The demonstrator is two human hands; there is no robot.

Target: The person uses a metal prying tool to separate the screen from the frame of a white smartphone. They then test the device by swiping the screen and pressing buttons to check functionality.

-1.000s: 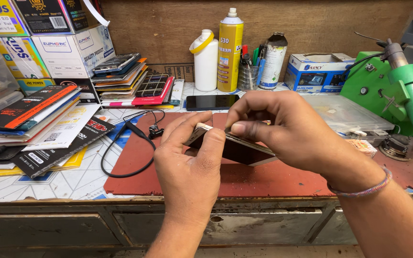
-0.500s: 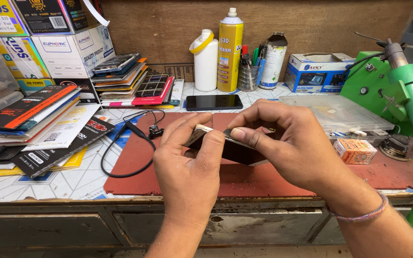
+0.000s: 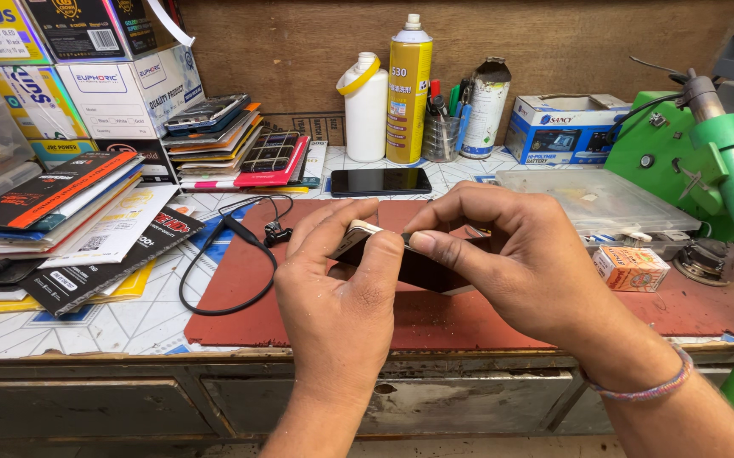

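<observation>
Mid-step: prying at phone [image 3: 422, 270], gripped by left hand [image 3: 341, 297] and right hand [image 3: 520, 263] above red mat [image 3: 469, 318] near desk's front edge. Next, likely: steady fingertip pull along upper edge.

Tiled bench [image 3: 104, 318]: red mat [image 3: 435, 318], black phone [image 3: 381, 181].

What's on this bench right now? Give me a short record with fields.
left hand: grips the near end of a phone
right hand: pinches the phone's top edge
mat: red, under the hands
cable: black, on the mat's left edge
second phone: flat, behind the mat
spray can: yellow, upright at the back
small box: orange, right of the hands
</observation>
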